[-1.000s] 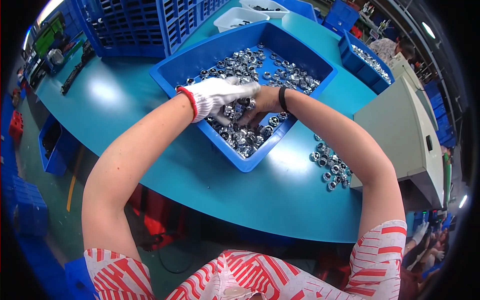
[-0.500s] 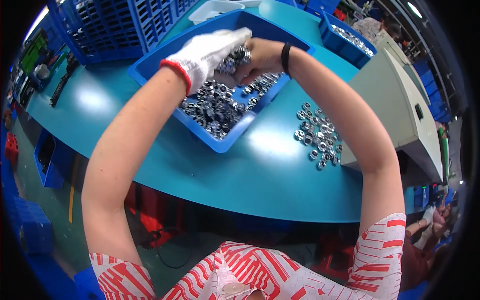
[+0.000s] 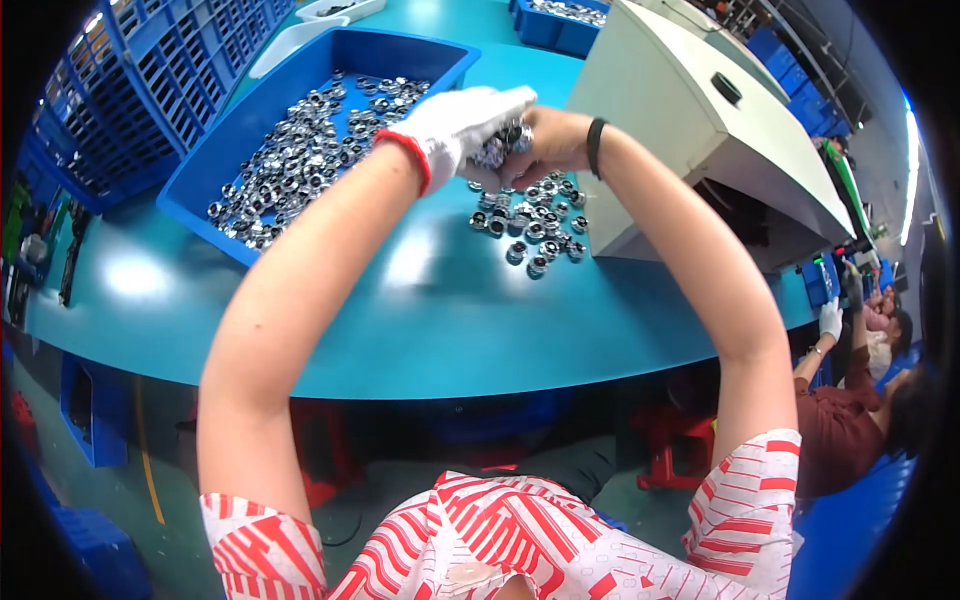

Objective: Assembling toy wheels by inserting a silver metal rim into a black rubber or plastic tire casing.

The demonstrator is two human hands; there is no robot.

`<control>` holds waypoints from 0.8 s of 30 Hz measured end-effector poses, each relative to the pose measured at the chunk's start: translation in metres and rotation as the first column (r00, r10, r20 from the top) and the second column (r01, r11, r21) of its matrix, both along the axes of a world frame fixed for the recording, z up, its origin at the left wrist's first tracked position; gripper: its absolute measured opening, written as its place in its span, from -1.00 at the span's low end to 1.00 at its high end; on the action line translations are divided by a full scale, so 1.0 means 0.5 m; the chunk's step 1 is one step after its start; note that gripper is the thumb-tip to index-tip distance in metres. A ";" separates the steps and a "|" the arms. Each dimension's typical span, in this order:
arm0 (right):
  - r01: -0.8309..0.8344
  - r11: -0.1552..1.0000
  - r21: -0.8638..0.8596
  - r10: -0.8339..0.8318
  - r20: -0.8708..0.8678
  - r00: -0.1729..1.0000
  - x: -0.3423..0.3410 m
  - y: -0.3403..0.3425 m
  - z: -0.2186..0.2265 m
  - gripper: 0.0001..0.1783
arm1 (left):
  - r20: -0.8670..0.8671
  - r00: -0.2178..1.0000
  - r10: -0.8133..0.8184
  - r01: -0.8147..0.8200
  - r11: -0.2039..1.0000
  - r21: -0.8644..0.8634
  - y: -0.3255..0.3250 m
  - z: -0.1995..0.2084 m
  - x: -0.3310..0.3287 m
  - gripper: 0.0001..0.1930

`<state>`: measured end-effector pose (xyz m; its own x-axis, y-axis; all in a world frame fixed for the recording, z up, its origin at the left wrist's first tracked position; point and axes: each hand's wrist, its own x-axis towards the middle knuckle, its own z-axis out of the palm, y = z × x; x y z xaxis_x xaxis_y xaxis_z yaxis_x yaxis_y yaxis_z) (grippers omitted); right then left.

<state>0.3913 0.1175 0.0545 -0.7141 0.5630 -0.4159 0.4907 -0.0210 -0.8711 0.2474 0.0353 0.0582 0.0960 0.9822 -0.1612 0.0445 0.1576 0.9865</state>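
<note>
Head view: Left hand [image 3: 462, 122] in a white glove, cupped and closed over a handful of small metal rings [image 3: 500, 150]. Right hand [image 3: 545, 145] bare, cupped under and against the same handful, fingers curled but mostly hidden, so exact grip hard to tell. Both held together just above the table [image 3: 420, 310], over a loose pile [image 3: 530, 222] of the same rings lying beside the grey machine [image 3: 690, 130]. Blue tray [image 3: 300, 80] with many more rings to the left, apart from the hands.

Best to keep both palms pressed together so nothing slips between the fingers. Better to lower close to the pile before opening, and to open slowly, since round parts probably roll toward the table edge.
</note>
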 end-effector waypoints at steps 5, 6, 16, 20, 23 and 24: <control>0.039 0.997 -0.066 -0.033 0.085 0.996 0.062 -0.003 -0.088 -0.51 | -0.145 0.979 -0.145 0.171 0.968 0.182 0.066 -0.167 0.030 -0.61; 0.044 0.995 -0.094 -0.033 0.109 0.994 0.074 0.000 -0.098 -0.50 | -0.139 0.978 -0.158 0.178 0.972 0.150 0.066 -0.177 0.044 -0.61; 0.087 0.994 -0.069 -0.072 0.188 0.980 0.098 0.037 -0.128 -0.48 | 0.058 0.998 -0.025 0.038 0.972 -0.232 0.047 -0.114 0.093 -0.56; 0.067 0.998 -0.020 -0.060 0.263 0.963 0.097 0.038 -0.126 -0.38 | -0.007 0.999 -0.052 0.049 0.980 -0.194 0.059 -0.127 0.087 -0.59; 0.066 0.998 -0.012 -0.060 0.267 0.962 0.094 0.035 -0.123 -0.30 | -0.289 0.932 -0.219 0.243 0.969 0.049 0.076 -0.152 0.061 -0.60; 0.083 0.997 -0.002 -0.080 0.273 0.959 0.094 0.034 -0.119 -0.28 | -0.645 0.741 -0.186 0.370 0.915 0.162 0.082 -0.162 0.054 -0.49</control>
<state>0.4383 0.1346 -0.0052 -0.5246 0.6078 -0.5962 0.7058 -0.0812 -0.7038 0.2745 0.0765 -0.0228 0.3446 0.9385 -0.0233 0.6436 -0.2181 0.7336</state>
